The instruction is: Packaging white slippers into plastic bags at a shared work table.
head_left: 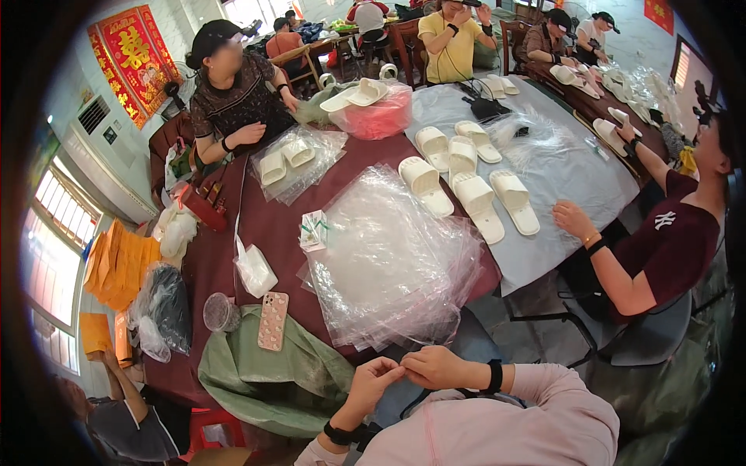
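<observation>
My left hand [374,382] and my right hand [437,367] meet fingertip to fingertip in front of my body, just off the table's near edge. Both are closed in a pinch; whatever lies between the fingers, if anything, is too small to make out. Right beyond them spreads a loose stack of clear plastic bags [381,248] on the dark red tablecloth [311,198]. Left of my hands, a green woven sack [268,380] drapes over the edge. A patterned phone [272,321] rests on it.
Several white slippers [475,203] stand on a grey cloth [544,186] at the right. A white power adapter [255,270], a round clear tub [221,312] and a small card box [313,231] lie leftward. Co-workers sit around the table, one handling bagged slippers [286,161].
</observation>
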The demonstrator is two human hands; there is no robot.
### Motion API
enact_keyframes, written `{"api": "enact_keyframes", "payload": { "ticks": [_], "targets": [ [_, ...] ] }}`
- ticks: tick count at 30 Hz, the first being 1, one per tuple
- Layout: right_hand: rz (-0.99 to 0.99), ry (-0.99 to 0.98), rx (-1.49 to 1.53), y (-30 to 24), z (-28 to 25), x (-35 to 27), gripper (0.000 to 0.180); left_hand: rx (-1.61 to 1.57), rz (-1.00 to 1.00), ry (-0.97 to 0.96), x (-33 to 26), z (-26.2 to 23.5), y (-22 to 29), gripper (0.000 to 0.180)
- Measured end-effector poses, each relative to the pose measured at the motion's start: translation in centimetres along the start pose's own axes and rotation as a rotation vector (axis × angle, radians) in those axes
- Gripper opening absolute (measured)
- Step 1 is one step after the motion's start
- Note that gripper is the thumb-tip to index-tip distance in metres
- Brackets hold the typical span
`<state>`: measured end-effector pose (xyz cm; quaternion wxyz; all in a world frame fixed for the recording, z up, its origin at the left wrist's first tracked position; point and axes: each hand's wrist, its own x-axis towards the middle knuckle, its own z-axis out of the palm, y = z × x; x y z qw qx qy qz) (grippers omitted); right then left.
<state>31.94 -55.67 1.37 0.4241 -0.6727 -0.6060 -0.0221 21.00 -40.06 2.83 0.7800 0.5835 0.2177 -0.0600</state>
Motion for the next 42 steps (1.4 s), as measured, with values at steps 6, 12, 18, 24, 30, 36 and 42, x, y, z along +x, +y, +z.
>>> {"api": "enact_keyframes", "payload": {
  "ticks": [6,12,18,24,30,36,42],
  "targets": [
    [0.171,-0.019,-0.023,1.6,-2.0,-0.1,0.019,0.07,0.158,0.133,3.5,0.1,-0.6,0.01],
    [0.241,0.168,-0.425,9.2,-5.9,1.8,0.031,1.337,0.785,0.529,8.5,-1.7,1.2,0.023],
    [0.547,0.334,-0.452,18.0,-9.8,0.7,0.038,1.533,0.615,0.427,12.0,-2.7,-2.4,0.042],
    [0.859,0.459,-0.538,25.8,-13.2,0.7,0.035,1.516,0.614,0.452,12.7,-2.1,-3.9,0.045],
    [1.067,0.298,-0.596,33.5,-15.1,0.1,0.04,1.545,0.618,0.506,12.8,-2.6,-4.5,0.046],
    [1.025,0.243,-0.5,34.6,-17.2,-0.4,0.043,1.54,0.646,0.5,13.2,-2.4,-4.5,0.046],
    [1.018,0.146,-0.392,28.8,-19.6,1.1,0.041,1.528,0.657,0.502,12.9,-3.1,-4.7,0.048]
  ]
}}
